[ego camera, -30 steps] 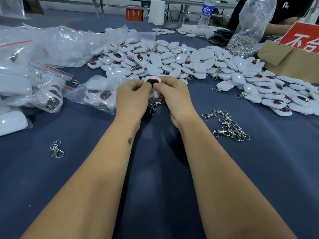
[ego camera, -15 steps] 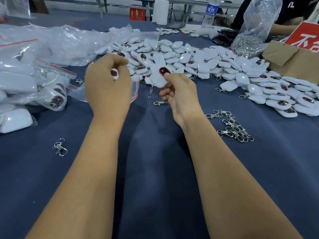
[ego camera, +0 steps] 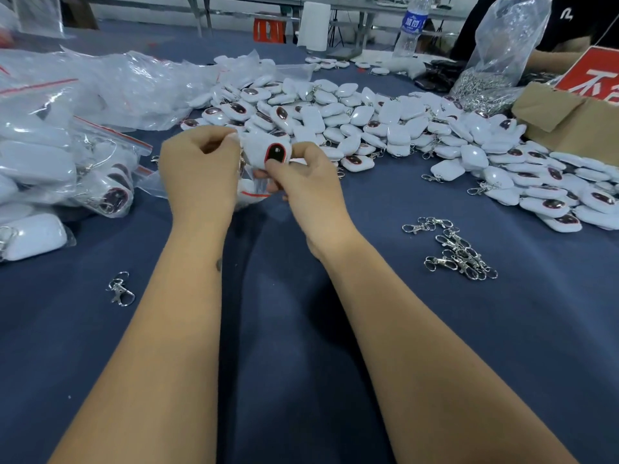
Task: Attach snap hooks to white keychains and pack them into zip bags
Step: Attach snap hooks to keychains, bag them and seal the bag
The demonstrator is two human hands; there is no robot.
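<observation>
Together, two hands (ego camera: 201, 169) (ego camera: 303, 185) hold one keychain (ego camera: 268, 152), one zip bag (ego camera: 254, 192).

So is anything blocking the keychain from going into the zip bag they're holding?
Nothing visible does. The right hand pinches the white keychain right above the small zip bag that the left hand grips; whether the bag's mouth is open is unclear.

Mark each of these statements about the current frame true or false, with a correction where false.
1. The right hand pinches a white keychain. True.
2. The left hand lies flat on the table. False: it is raised, fingers curled at the small zip bag.
3. A cluster of loose snap hooks lies right of the right forearm. True.
4. The water bottle lies on its side. False: it stands upright.
</observation>
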